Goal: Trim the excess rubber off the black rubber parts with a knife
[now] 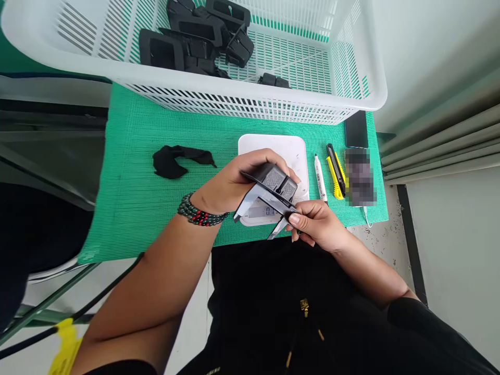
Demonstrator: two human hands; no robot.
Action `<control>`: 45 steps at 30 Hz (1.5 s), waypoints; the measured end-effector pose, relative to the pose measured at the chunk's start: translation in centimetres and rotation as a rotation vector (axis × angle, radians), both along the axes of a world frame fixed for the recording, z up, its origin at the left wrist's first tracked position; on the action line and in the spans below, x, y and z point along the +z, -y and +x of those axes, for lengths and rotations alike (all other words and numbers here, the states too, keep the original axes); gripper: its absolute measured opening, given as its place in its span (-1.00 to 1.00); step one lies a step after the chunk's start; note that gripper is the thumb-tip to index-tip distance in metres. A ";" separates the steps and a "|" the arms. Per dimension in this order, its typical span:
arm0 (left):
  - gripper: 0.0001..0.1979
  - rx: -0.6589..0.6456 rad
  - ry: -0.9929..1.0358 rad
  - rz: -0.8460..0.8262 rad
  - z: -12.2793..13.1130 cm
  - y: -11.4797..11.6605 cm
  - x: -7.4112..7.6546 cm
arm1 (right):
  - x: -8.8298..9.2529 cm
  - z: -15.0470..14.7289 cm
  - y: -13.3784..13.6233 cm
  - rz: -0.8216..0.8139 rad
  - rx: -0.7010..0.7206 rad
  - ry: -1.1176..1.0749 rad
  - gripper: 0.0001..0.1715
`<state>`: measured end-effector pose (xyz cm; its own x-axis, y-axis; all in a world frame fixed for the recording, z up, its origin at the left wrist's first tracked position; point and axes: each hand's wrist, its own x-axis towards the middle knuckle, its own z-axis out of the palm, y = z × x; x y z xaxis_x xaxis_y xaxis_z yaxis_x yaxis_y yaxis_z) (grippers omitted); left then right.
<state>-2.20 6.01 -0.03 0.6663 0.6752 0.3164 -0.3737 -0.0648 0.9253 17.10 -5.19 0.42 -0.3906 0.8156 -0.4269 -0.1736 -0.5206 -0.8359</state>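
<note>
My left hand (250, 172) is closed around a black plastic part (273, 179) that has two textured square recesses facing up. With its fingers wrapped round the sliding end, my right hand (316, 225) grips a caliper (253, 198). The caliper's jaws point toward my body, and its beam lies against the near side of the black part. Whether the jaws touch the part I cannot tell. Directly beneath both hands sits a white digital scale (273, 141), its display (263, 211) partly covered by the caliper.
A white slotted basket (250, 86) with several black parts (195, 36) stands at the back. Right of the scale lie a marker (320, 179), a yellow utility knife (336, 172) and a dark flat object (356, 130). Black cloth (172, 159) rests left on the green mat (128, 208).
</note>
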 end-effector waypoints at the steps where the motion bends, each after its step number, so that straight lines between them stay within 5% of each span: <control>1: -0.60 0.000 -0.005 -0.002 0.0 0.0 0.1 | 0.0 0.0 0.0 -0.005 0.005 -0.003 -0.28; 6: -0.75 -0.010 -0.066 0.012 -0.3 0.0 0.2 | 0.2 -0.2 0.0 -0.043 0.046 -0.021 -0.27; 29: -0.69 0.035 -0.052 0.093 0.1 0.3 0.2 | -0.2 1.2 0.4 -0.019 0.043 -0.159 -0.48; 45: -0.67 0.055 -0.106 0.087 -0.2 0.2 -0.3 | -0.3 0.5 0.6 0.025 -0.008 -0.036 -0.35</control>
<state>-2.40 5.78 -0.34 0.6618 0.6847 0.3051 -0.2681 -0.1639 0.9493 17.57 -5.78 0.14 -0.3987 0.8292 -0.3918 -0.2082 -0.4979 -0.8419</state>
